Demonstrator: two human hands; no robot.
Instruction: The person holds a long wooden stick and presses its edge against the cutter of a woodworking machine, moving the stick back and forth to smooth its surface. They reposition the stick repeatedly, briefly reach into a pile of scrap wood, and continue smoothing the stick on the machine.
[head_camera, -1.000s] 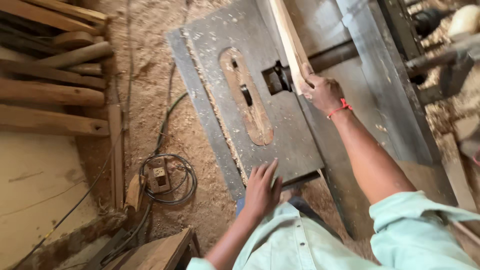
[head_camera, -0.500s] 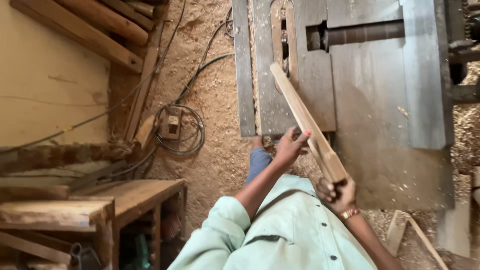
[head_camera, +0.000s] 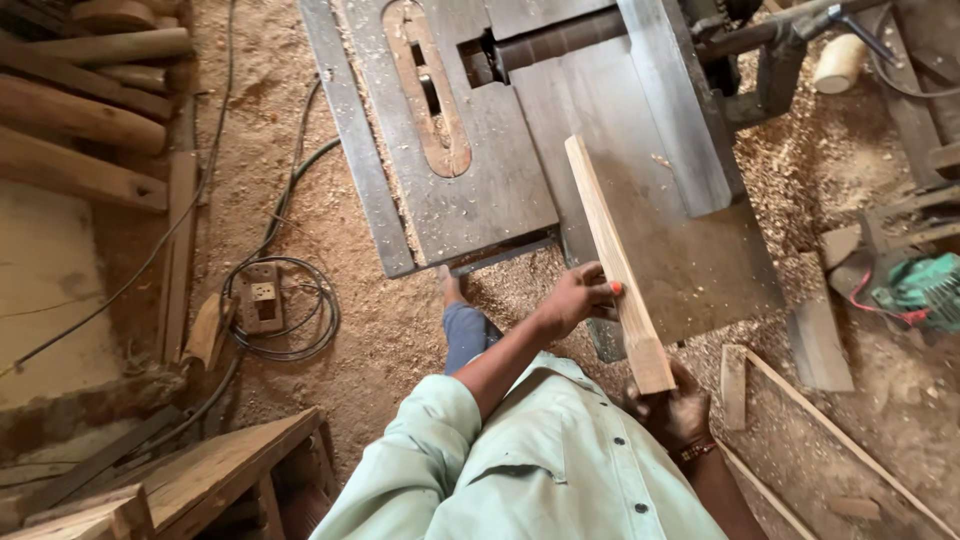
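Seen from above, a person in a pale green shirt stands at a woodworking machine on a floor thick with sawdust. At far left, rough wooden beams (head_camera: 75, 140) lie stacked side by side, and below them the corner of a wooden bench (head_camera: 215, 470) shows. Just right of the beams, a coil of dark cable (head_camera: 285, 310) lies on the sawdust around a small socket box (head_camera: 262, 297). In the upper middle sits the grey metal saw table (head_camera: 490, 170), with an oval insert plate (head_camera: 425, 90) set into its top. Below the table's near edge, the left hand (head_camera: 575, 297) closes around the left edge of a long pale wooden plank (head_camera: 612, 250), fingers wrapped over it about midway along. The plank runs tilted from the table surface down toward the person's body, its far end over the grey metal top. The right hand (head_camera: 672, 405), with a band at the wrist, grips the plank's near end from beneath. Right of that, thin wood strips (head_camera: 830, 470) and an offcut lie on the floor. At far right sits a green power tool (head_camera: 925, 290) with red wiring.
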